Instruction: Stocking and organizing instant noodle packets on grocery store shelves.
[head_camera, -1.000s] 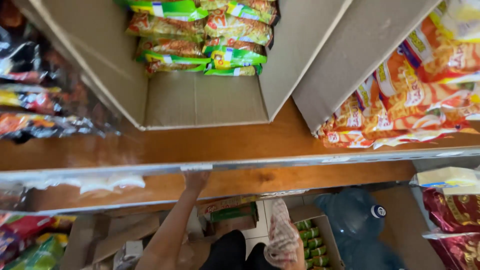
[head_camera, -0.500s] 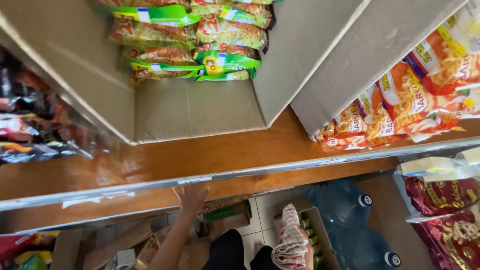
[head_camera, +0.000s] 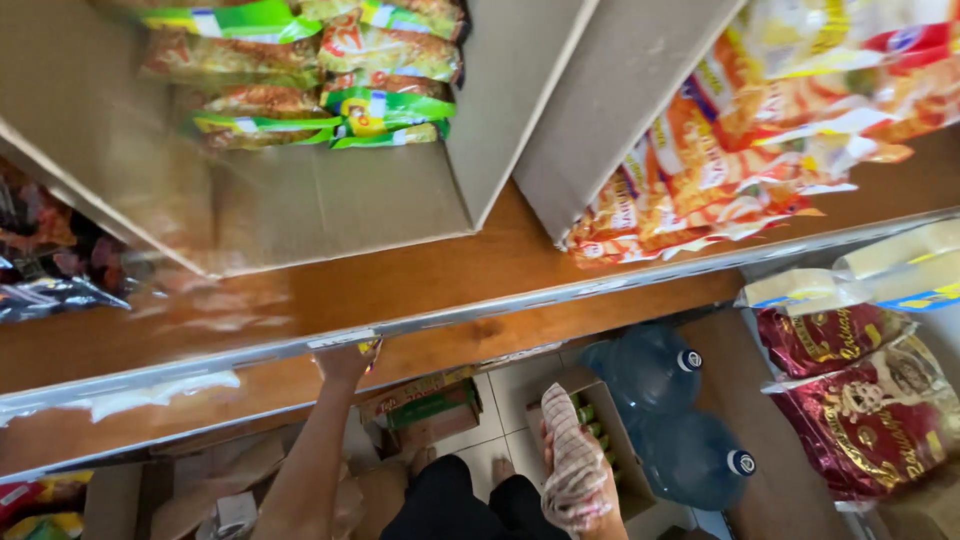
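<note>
— On the shelf edge (head_camera: 430, 322) our left hand (head_camera: 345, 362) grips from below, fingers curled over a small yellow tag (head_camera: 368, 348). What does our right hand hold?

— Our right hand (head_camera: 575, 470), low over the floor, is closed on a white mesh cloth (head_camera: 572, 455), just beside a carton of green bottles (head_camera: 592, 430).

— How far along do we judge the work?

— Partly done: the open box (head_camera: 320, 210) above holds green snack packs (head_camera: 330, 110) only at its back, its front bare. Orange packs (head_camera: 700, 170) fill the neighbouring box. We cannot tell what remains.
</note>
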